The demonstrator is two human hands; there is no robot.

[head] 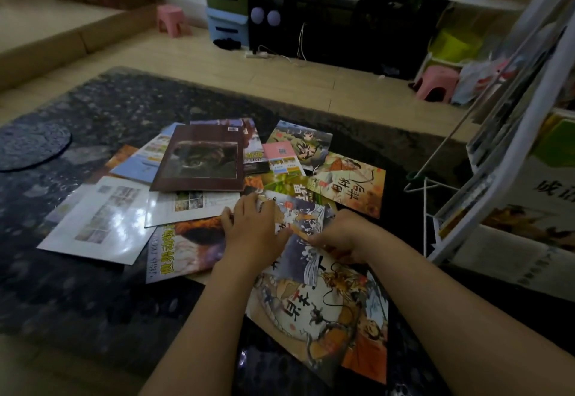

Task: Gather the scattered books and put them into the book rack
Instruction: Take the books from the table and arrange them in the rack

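Several thin picture books lie scattered on a dark rug (93, 109). Nearest me is a large dragon-cover book (323, 308) with blue waves and orange corners. My left hand (252, 230) rests flat on its upper left part, fingers spread. My right hand (339, 237) pinches the book's upper right edge. Behind them lie a maroon book (199, 159), a white glossy book (102, 218), an orange animal book (183, 249) and a yellow illustrated book (348, 181). The white book rack (510, 178) stands at the right, with books in its tiers.
A white wire frame (426, 184) stands between the books and the rack. Two pink stools (172, 19) (437, 83), stacked green and blue boxes (227, 7) and a black cabinet (336, 22) line the far wall. A round dark mat (31, 143) lies at the left.
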